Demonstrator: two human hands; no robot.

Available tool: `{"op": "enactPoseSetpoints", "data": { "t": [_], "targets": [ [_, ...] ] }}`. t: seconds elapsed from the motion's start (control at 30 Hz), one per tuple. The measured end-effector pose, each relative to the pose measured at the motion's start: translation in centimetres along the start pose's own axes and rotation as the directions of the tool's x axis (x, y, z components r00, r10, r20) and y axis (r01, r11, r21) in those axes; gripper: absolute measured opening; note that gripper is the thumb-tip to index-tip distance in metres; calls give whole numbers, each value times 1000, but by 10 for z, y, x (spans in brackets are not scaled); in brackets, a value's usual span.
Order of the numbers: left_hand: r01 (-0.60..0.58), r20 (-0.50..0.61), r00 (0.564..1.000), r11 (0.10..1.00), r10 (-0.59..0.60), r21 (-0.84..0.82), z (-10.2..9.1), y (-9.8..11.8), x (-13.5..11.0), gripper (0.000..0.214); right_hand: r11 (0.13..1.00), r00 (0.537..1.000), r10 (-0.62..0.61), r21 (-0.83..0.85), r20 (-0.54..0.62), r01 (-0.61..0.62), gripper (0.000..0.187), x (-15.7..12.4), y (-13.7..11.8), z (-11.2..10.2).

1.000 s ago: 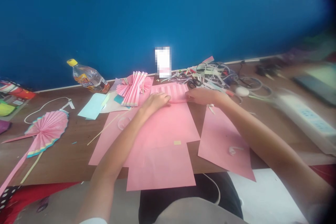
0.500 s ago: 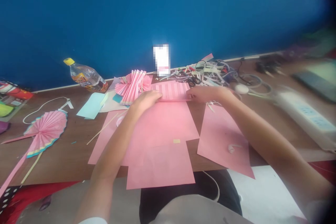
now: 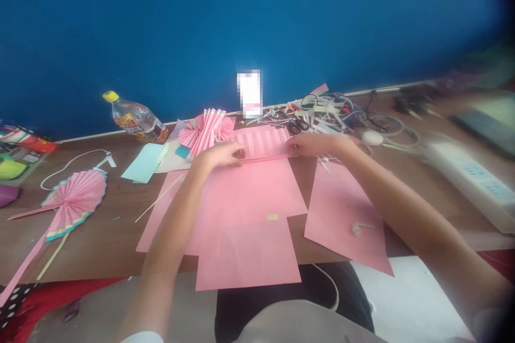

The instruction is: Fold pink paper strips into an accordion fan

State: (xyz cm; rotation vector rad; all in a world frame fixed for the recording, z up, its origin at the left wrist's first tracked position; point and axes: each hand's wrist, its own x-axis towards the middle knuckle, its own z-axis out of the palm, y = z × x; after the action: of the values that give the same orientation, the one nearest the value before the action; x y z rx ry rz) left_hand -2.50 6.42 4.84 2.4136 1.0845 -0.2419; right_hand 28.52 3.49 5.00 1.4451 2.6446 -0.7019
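Observation:
A pink sheet of paper with accordion folds [image 3: 263, 142] lies across the far part of the flat pink sheets. My left hand [image 3: 223, 154] grips its left end, thumb and fingers curled at the near edge. At the right end, my right hand [image 3: 309, 144] pinches the same folded paper. Its near strip is bent up along the front. Beneath it a large pink sheet [image 3: 249, 187] spreads toward me, overlapping another pink sheet [image 3: 249, 257] at the table edge. Behind my left hand stands a pleated pink paper piece [image 3: 209, 131].
A pink paper fan [image 3: 78, 201] lies at left, near a tilted plastic bottle [image 3: 139, 120] and light blue paper [image 3: 142, 163]. Scissors [image 3: 298, 126], paper scraps and cables [image 3: 333, 110] crowd the back. A power strip [image 3: 475, 171] is at right; a bright phone-like screen [image 3: 250, 94] leans on the wall.
My left hand has shifted slightly left and nearer to me, its thumb and fingers a little further apart. The folded paper's near edge sits slightly closer. My right hand stays at its end.

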Motion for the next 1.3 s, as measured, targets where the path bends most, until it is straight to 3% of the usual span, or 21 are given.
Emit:
{"op": "enactPoseSetpoints", "data": {
  "t": [0.2, 0.3, 0.43, 0.73, 1.03, 1.13, 1.3],
  "targets": [
    [-100, -223, 964, 976, 143, 193, 23, 37, 16, 25, 999, 998, -4, 37, 65, 1, 19, 2, 1, 0],
    [-46, -325, 931, 938, 165, 344, 38, 54, 23, 25, 999, 998, -1, 36, 67, -2, 15, 3, 3, 0],
    [51, -380, 917, 905, 125, 422, 48, 61, 28, 24, 998, 999, -2, 57, 39, 0, 14, 6, 8, 2],
    [53, -335, 937, 911, 96, 410, 43, 51, 34, 24, 994, 999, 18, 109, 35, -22, 14, 7, 15, 2],
    [-72, -368, 916, 967, 161, 243, 44, 40, 36, 33, 995, 997, 67, 78, 24, -68, 16, 9, 13, 4],
    [-92, -379, 904, 956, 197, 277, 46, 38, 35, 40, 994, 997, 79, 81, 3, -79, 17, 8, 9, 3],
    [-65, -321, 924, 915, 205, 398, 46, 37, 35, 43, 988, 989, 138, 72, -43, -135, 13, 7, 4, 0]
  ]
}}
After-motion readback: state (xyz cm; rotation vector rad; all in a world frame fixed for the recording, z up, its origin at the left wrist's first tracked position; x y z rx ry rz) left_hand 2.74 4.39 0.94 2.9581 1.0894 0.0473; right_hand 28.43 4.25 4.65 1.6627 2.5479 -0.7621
